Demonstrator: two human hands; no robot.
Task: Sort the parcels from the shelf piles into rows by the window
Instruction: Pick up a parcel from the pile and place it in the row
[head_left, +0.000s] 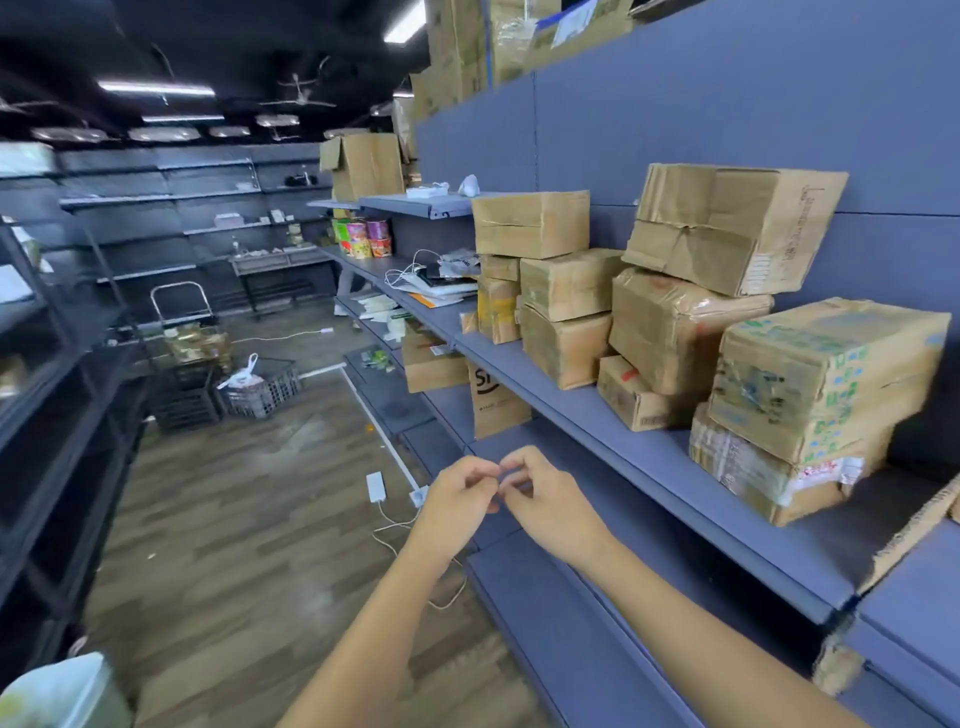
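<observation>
Out in front of the blue-grey metal shelf unit (649, 467), both bare hands met in mid-air, and neither touched a parcel. On the head camera, the left hand (457, 501) had its fingers curled with the tips pinched together, right against the fingertips of the right hand (550, 506), which was curled just the same; whether anything tiny sat between them, I could not tell. Up on the shelf, the brown taped cardboard parcels (675, 332) sat stacked in uneven piles, one big box (732, 226) tilted on top, a green-printed carton (826, 376) nearest the camera. Down below, the wood-pattern floor (234, 519) carried a white power strip (375, 487) with its cable trailing.
</observation>
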